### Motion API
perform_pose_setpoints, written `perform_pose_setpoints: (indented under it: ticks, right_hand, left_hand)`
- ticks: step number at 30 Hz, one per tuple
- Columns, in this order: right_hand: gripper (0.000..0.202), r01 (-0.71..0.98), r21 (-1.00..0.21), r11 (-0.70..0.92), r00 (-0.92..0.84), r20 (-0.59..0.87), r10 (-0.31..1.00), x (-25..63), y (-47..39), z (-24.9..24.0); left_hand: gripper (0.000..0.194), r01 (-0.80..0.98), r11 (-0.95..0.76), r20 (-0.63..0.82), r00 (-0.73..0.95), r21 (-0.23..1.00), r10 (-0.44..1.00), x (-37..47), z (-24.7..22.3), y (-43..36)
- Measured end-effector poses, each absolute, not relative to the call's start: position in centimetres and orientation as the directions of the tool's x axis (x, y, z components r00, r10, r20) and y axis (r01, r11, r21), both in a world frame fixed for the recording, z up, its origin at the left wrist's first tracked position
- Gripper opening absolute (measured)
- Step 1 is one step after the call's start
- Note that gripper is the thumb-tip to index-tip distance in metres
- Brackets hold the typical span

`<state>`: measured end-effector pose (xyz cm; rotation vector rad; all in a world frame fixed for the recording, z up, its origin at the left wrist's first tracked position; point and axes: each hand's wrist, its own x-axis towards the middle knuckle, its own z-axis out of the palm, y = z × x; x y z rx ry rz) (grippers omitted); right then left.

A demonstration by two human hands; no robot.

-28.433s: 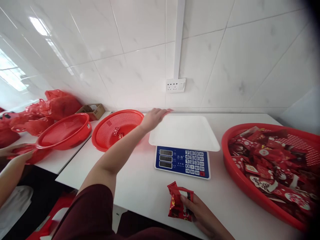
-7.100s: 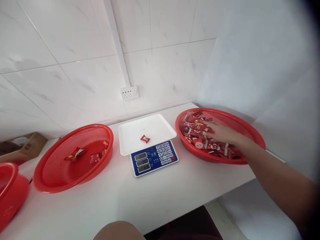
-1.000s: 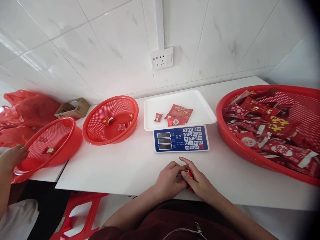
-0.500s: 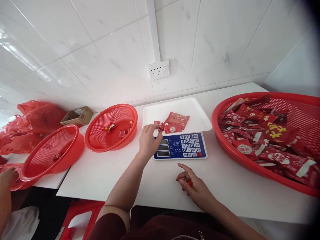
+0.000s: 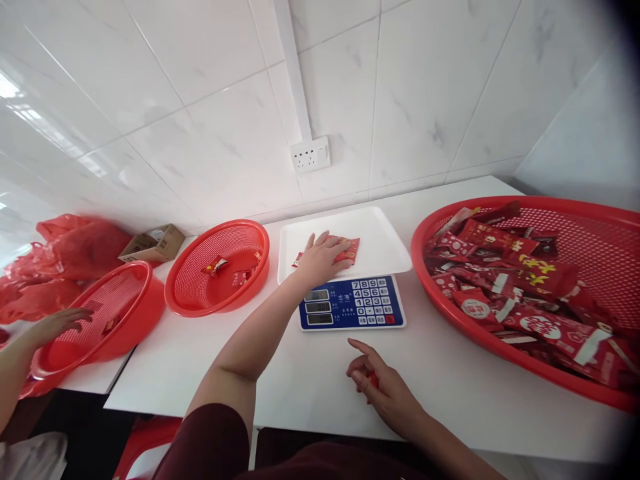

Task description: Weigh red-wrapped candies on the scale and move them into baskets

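My left hand (image 5: 324, 259) lies palm down over red snack packets on the scale's white tray (image 5: 385, 247), its fingers spread. One flat red packet (image 5: 353, 248) shows past the fingertips, and a small red wrapped piece (image 5: 297, 260) sticks out at the left. Whatever is under the palm is hidden. Below the blue keypad of the scale (image 5: 345, 321), my right hand (image 5: 383, 387) hovers near the table with its fingers curled around a small red packet (image 5: 373, 379), mostly covered by the fingers.
A large red basket (image 5: 425, 267) at the right is full of red packets. Two red baskets stand left, the nearer-to-me basket (image 5: 260, 233) holding a few packets. Another person's hand (image 5: 60, 327) reaches into the far-left basket (image 5: 156, 300). Behind are a cardboard box (image 5: 167, 245) and red bags (image 5: 85, 247).
My left hand has gone from pinching a small wrapped piece at the tray's edge to lying flat over the packets. The other person's hand has moved up over the far-left basket.
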<state>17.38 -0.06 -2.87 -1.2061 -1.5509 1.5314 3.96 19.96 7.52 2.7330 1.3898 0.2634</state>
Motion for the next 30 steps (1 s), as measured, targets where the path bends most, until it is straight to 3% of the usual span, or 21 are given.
perform_pose_setpoints:
  ticks: [4,7,10,13,16,19,23,26,30]
  right_hand:
    - [0.049,0.172,-0.980,-0.102,-0.394,-0.164,0.905,17.5,-0.1,-2.9]
    - [0.052,0.152,-0.986,-0.069,-0.385,-0.124,0.914,17.5,0.0,-3.3]
    - [0.060,0.096,-0.995,0.001,-0.335,-0.032,0.942,17.4,-0.1,-3.9]
    - [0.062,0.040,-0.995,0.087,-0.289,0.072,0.955,17.5,-0.3,-4.4]
    - [0.062,0.009,-0.995,0.104,-0.277,0.097,0.956,17.7,-0.5,-4.5]
    - [0.064,0.034,-0.997,0.065,-0.251,0.054,0.967,17.7,-0.5,-4.3]
    - [0.062,0.046,-0.999,0.007,-0.258,-0.005,0.966,17.1,-0.6,-4.0]
    - [0.059,0.001,-1.000,0.025,-0.255,0.023,0.967,16.7,-0.7,-3.9]
    - [0.049,-0.012,-1.000,0.001,-0.221,0.004,0.975,16.9,-0.4,-3.3]
  left_hand:
    - [0.041,0.828,-0.521,0.240,0.473,0.207,0.847,2.2,8.1,18.5]
    - [0.036,0.725,-0.573,0.364,0.451,0.383,0.815,0.8,8.4,14.5]
    - [0.031,0.552,-0.549,0.265,0.511,0.628,0.817,0.0,7.3,9.0]
    - [0.037,0.455,-0.445,0.070,0.633,0.771,0.771,-0.1,4.7,4.3]
    - [0.050,0.467,-0.355,-0.045,0.652,0.810,0.756,0.5,1.8,1.6]
    - [0.057,0.500,-0.384,-0.051,0.657,0.776,0.752,1.4,-0.2,0.3]
    - [0.029,0.518,-0.446,0.086,0.577,0.730,0.812,2.2,-0.9,0.3]
    - [0.022,0.509,-0.429,0.157,0.492,0.746,0.856,2.0,-0.5,0.9]
    - [0.018,0.467,-0.320,0.148,0.368,0.824,0.918,1.2,0.4,1.4]
